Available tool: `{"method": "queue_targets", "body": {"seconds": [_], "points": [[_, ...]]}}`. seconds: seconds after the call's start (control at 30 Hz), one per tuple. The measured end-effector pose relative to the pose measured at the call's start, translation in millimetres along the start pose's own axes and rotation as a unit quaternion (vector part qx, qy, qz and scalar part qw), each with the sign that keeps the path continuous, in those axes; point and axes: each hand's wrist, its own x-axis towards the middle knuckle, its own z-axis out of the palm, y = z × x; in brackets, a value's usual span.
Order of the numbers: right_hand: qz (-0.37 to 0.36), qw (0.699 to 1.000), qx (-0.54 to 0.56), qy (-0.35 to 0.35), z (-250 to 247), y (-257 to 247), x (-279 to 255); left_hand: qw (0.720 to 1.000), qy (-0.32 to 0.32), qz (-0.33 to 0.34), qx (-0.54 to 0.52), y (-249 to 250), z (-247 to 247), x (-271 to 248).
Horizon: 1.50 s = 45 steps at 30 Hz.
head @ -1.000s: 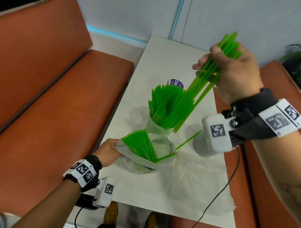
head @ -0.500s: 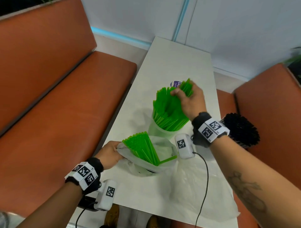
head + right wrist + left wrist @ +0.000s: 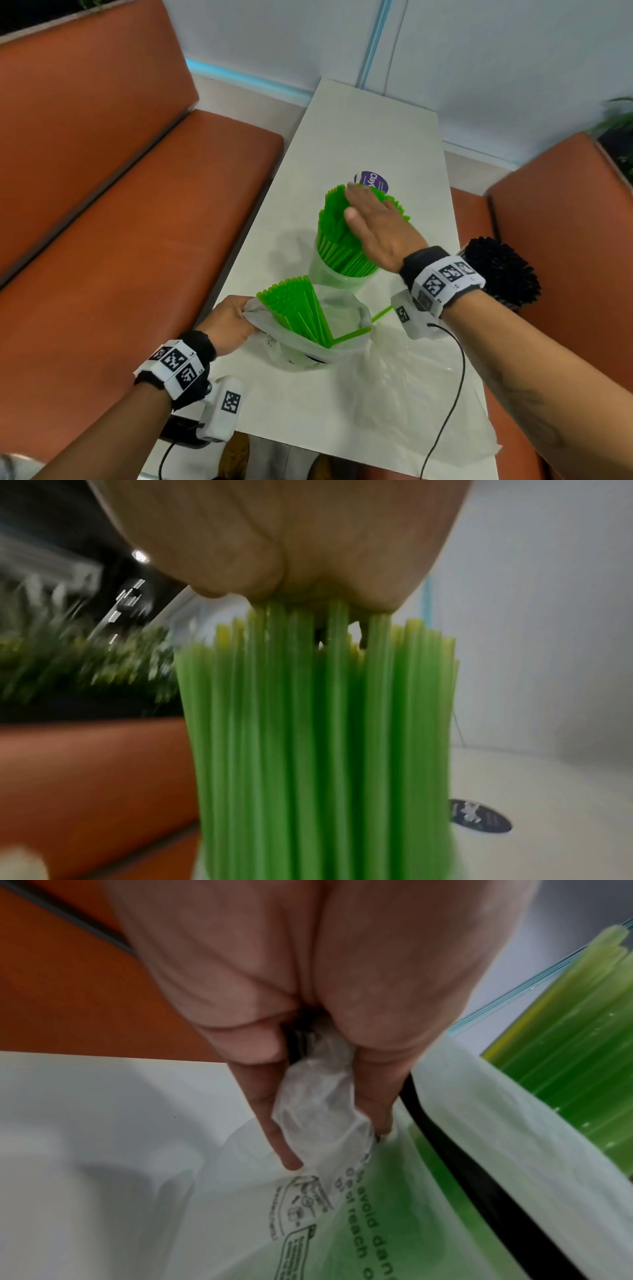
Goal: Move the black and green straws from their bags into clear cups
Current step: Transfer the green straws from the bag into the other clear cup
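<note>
**Asker:** Two hands are at work here. What is each one doing?

**Describer:** On the head view, the right hand [image 3: 375, 233] lies flat, fingers straight, palm pressing down on the tips of the green straws in the cup [image 3: 334, 236]. That clear cup [image 3: 325, 274] stands on the white table [image 3: 359, 130], past the middle. The left hand [image 3: 229, 322] pinches the rim of the plastic bag [image 3: 346, 308] between thumb and fingers; the left wrist view shows crumpled film bunched in that pinch.

**Asker:** Where are the straws that still need moving?

**Describer:** A fan of green straws in the bag [image 3: 298, 308] stands nearly upright, leaning toward the left hand, long axes running from the bag's bottom up and to the left. One or two loose ones [image 3: 356, 332] lie across the bag's right rim. The bag sits just nearer the person than the green cup, almost touching it.

**Asker:** Which hand is better placed to fetch them?

**Describer:** The right, I judge. It is free of any grip and sits just beyond the bag, so it would draw back toward the body and close around the fan from above. The left is touching the bag but is busy keeping its mouth open.

**Asker:** And the black ones?

**Describer:** A bundle of black straws [image 3: 503, 270] stands upright at the table's right edge, behind the right wrist. Its container is hidden.
</note>
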Motion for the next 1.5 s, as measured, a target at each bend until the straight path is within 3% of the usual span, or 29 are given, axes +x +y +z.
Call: {"method": "queue_targets", "body": {"seconds": [0.07,0.13,0.2,0.33,0.5,0.67,0.83,1.0,1.1,1.2,1.4,1.5], "points": [[-0.002,0.99,0.105,0.098,-12.8,-0.9,-7.1,1.0,0.0,0.002,0.001,0.6,-0.4,-0.5],[-0.023,0.954,0.195,0.225,-23.2,-1.8,-21.8,1.0,-0.002,-0.001,-0.004,0.9,-0.3,-0.5],[-0.055,0.922,0.255,0.287,-26.5,-2.7,-42.6,1.0,0.001,-0.005,-0.011,-0.2,-0.3,-0.7],[-0.083,0.938,0.266,0.207,-4.6,7.4,-90.0,1.0,0.0,-0.004,-0.014,-2.8,0.1,-0.1],[-0.099,0.978,0.151,0.1,43.3,9.9,-124.2,1.0,0.002,0.004,-0.001,-7.5,-0.9,3.6],[-0.04,0.995,-0.019,0.084,71.1,-14.1,-109.0,1.0,-0.011,0.007,0.008,-10.0,0.9,6.9],[-0.022,0.998,0.045,0.045,82.6,-40.0,-82.2,1.0,-0.025,0.003,-0.005,-7.5,2.7,6.7],[0.033,0.971,0.226,0.074,83.8,-49.5,-78.4,1.0,-0.011,0.007,-0.019,-6.6,1.4,1.4],[0.041,0.935,0.333,0.114,73.5,-48.2,-83.1,1.0,-0.003,0.002,-0.01,-11.2,-2.9,0.2],[0.044,0.914,0.374,0.152,57.5,-48.5,-87.1,1.0,-0.001,-0.01,-0.019,-13.7,-5.6,0.8],[0.033,0.861,0.465,0.204,-8.6,-46.7,-88.0,1.0,-0.013,-0.008,-0.023,-17.0,-5.8,0.5],[0.035,0.815,0.533,0.224,-49.7,-35.9,-81.9,1.0,-0.008,-0.003,-0.012,-17.8,-6.0,0.0]]}}
